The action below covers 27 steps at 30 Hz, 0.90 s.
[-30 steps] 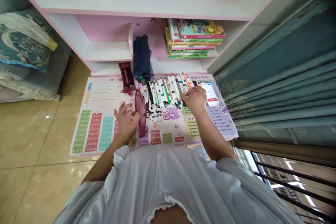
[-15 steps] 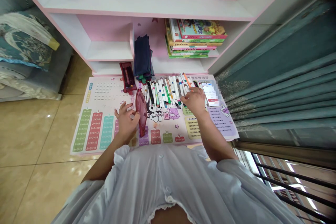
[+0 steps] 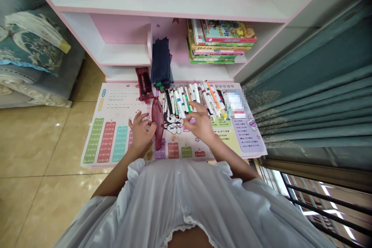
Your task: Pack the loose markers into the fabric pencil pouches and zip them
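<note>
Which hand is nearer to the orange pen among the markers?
Right. The right hand is close by, left of the orange pen and nearer the body; the left hand is much farther left, pinching a red pouch.

Soft daylight over bench point(image 3: 113, 108), evenly bright, shadows faint. Brightest spot lower right, glary strips beyond dark railing point(image 3: 325, 199). Floor point(image 3: 37, 135) throwing small white glints at left. Curtain point(image 3: 308, 97) much dimmer, folds in shade, corner above going nearly black. Wide lens at work: shelf unit point(image 3: 174, 2) splaying outward, edges stretched. Pens point(image 3: 196, 92) fairly clear; small print mushy. Phone point(image 3: 236, 104) lost under pixelated blocks, pale glow showing.
</note>
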Tool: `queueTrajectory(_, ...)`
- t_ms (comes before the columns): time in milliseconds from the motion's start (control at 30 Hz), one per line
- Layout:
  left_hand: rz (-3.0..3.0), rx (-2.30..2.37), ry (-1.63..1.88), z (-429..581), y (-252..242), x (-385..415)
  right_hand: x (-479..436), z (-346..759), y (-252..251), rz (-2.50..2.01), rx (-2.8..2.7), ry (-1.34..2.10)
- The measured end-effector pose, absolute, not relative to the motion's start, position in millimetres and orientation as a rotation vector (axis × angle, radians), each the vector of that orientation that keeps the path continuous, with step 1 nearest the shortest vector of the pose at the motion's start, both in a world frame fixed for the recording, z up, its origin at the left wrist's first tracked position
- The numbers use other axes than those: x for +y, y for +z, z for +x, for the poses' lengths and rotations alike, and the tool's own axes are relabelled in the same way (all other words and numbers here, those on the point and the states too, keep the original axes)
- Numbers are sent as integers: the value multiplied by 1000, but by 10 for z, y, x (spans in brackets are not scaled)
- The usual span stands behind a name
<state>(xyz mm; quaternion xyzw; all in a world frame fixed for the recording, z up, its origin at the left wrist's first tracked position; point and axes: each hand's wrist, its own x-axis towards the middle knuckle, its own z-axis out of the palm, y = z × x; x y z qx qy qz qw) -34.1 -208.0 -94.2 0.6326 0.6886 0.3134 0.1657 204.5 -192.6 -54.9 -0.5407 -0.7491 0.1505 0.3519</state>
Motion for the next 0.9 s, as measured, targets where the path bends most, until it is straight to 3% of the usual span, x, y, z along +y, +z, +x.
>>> queueTrajectory(300,1819,1972,848,-320,-964,-2112,-1989,1378,-675,-1349,-2161,626)
queueTrajectory(900,1794,1952,860,-344,-1001,-2119,-2036,1172,-705,-1552,-2369,496)
